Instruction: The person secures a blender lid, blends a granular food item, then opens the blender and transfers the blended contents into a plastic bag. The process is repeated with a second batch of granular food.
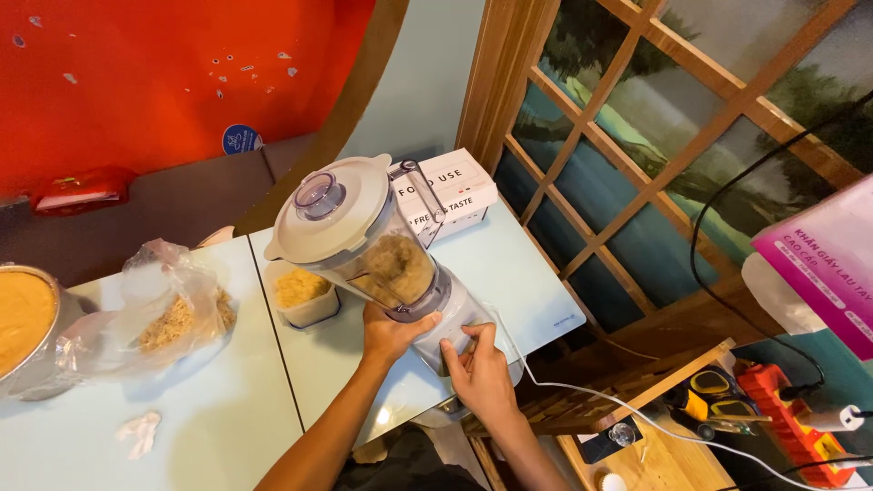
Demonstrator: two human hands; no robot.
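Head view: white blender with a clear plastic jug stands near the right edge of the pale blue-white table, tilted in frame. Jug holds a tan, crumbly mass; cream lid with a clear round cap is on top.

Left hand wraps the joint where jug meets base — fingers curled tight around it, thumb across the front. Right hand sits on the front of the white base, fingers pressed together and bent, tips at the control area; can't tell which control they touch. White power cord runs off the base to the right, over the wooden rack below.

Around it:
- small white square tub with yellow crumbs, just left of the blender
- clear plastic bag of tan flakes, further left
- round metal bowl of orange-yellow paste at the left edge — partly cut off
- white printed carton behind the jug, touching or nearly so
- 1 crumpled white scrap on the near table
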